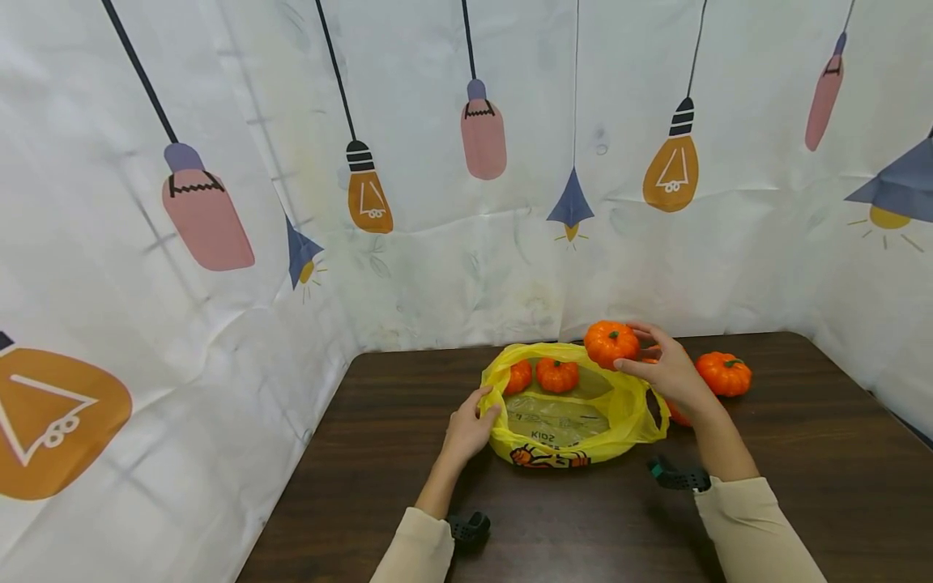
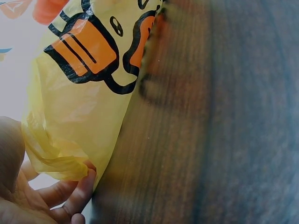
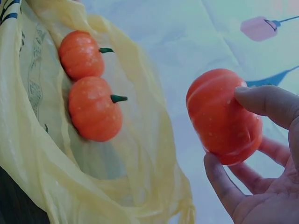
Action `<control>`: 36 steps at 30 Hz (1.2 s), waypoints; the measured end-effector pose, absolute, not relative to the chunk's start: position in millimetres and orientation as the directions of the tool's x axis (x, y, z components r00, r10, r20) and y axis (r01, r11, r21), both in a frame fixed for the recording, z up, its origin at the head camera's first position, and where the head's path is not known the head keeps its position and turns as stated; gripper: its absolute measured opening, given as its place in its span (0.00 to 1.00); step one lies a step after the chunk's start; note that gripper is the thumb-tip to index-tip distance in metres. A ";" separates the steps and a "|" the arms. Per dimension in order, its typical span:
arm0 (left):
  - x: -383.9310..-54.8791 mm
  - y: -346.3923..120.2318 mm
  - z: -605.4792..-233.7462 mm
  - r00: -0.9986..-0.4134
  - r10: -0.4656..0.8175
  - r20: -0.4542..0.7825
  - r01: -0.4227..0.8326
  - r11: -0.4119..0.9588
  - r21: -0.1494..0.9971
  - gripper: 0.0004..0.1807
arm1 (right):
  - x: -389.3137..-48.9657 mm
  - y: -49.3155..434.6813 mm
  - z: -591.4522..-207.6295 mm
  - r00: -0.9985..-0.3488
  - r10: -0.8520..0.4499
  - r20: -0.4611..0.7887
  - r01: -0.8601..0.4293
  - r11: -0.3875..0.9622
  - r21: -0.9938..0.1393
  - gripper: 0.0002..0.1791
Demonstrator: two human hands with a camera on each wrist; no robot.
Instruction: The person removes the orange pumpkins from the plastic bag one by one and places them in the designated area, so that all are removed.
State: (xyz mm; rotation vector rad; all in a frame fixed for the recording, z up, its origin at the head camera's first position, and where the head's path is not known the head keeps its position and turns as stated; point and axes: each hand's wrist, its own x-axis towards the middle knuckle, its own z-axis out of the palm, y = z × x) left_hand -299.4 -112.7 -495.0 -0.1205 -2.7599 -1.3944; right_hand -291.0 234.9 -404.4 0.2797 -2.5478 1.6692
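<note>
A yellow plastic bag (image 1: pixel 627 411) with an orange-and-black cartoon print lies with its mouth spread wide on the table. My left hand (image 1: pixel 468 425) pinches the bag's left rim between thumb and fingers; the left wrist view shows fingertips (image 2: pixel 86 179) at the gathered plastic. With thumb and fingers around its side, my right hand (image 1: pixel 676 376) holds a small orange pumpkin (image 1: pixel 609 344) above the bag's back right rim. Two more pumpkins, one at the left (image 1: pixel 518 377) and one beside it (image 1: pixel 557 375), sit inside the bag, green stems showing in the right wrist view.
Right of the bag, another pumpkin (image 1: pixel 723 374) rests on the dark wooden table (image 1: pixel 394 421). One more pumpkin (image 1: pixel 679 413) is partly hidden behind my right wrist. A white curtain (image 1: pixel 437 275) printed with lamps hangs behind and beside the table.
</note>
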 end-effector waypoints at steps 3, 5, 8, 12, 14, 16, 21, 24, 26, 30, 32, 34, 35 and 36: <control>-299.0 -112.8 -494.9 -0.996 0.045 0.072 0.085 0.594 0.800 0.26 | -290.6 240.5 -404.7 -0.980 -0.102 0.172 -0.198 0.377 -0.905 0.47; -298.8 -112.8 -494.5 -0.997 0.043 0.072 0.083 0.595 0.799 0.26 | -290.1 243.4 -404.4 -0.980 -0.099 0.175 -0.199 0.373 -0.906 0.47; -298.5 -112.6 -493.9 -0.997 0.038 0.067 0.077 0.596 0.800 0.26 | -289.6 246.9 -404.1 -0.980 -0.090 0.176 -0.197 0.377 -0.905 0.47; -299.0 -112.6 -494.4 -0.997 0.041 0.067 0.079 0.595 0.800 0.26 | -289.1 251.8 -403.4 -0.981 -0.078 0.177 -0.193 0.382 -0.904 0.47; -298.9 -112.7 -494.9 -0.997 0.046 0.067 0.081 0.592 0.802 0.26 | -288.3 254.6 -402.7 -0.982 -0.071 0.176 -0.190 0.391 -0.901 0.47; -298.8 -112.7 -494.8 -0.997 0.047 0.066 0.081 0.588 0.805 0.26 | -287.1 257.3 -402.4 -0.983 -0.068 0.173 -0.186 0.402 -0.896 0.47; -299.8 -112.4 -494.7 -0.997 0.045 0.069 0.082 0.589 0.804 0.26 | -282.5 265.0 -401.9 -0.986 -0.060 0.155 -0.166 0.422 -0.891 0.48; -299.8 -112.3 -493.7 -0.997 0.049 0.067 0.083 0.589 0.804 0.26 | -279.4 270.6 -401.3 -0.987 -0.053 0.150 -0.157 0.437 -0.886 0.49; -299.1 -112.3 -493.4 -0.996 0.053 0.068 0.086 0.587 0.805 0.26 | -277.7 274.4 -401.8 -0.988 -0.049 0.149 -0.155 0.453 -0.878 0.49; -297.4 -113.0 -494.0 -0.996 0.048 0.070 0.085 0.588 0.805 0.26 | -274.5 281.4 -405.4 -0.987 -0.055 0.151 -0.158 0.475 -0.866 0.49; -296.7 -113.0 -494.4 -0.997 0.041 0.067 0.078 0.589 0.804 0.26 | -272.4 285.4 -408.0 -0.987 -0.055 0.152 -0.160 0.484 -0.860 0.49; -296.7 -112.8 -494.6 -0.997 0.041 0.070 0.081 0.592 0.802 0.26 | -269.7 289.8 -410.5 -0.986 -0.054 0.156 -0.162 0.488 -0.858 0.48; -296.6 -112.6 -494.6 -0.997 0.044 0.070 0.082 0.594 0.801 0.26 | -268.2 292.0 -411.8 -0.986 -0.048 0.161 -0.163 0.495 -0.853 0.48; -296.6 -112.3 -494.6 -0.996 0.047 0.070 0.084 0.594 0.800 0.26 | -266.5 294.2 -412.9 -0.985 -0.042 0.169 -0.167 0.504 -0.847 0.48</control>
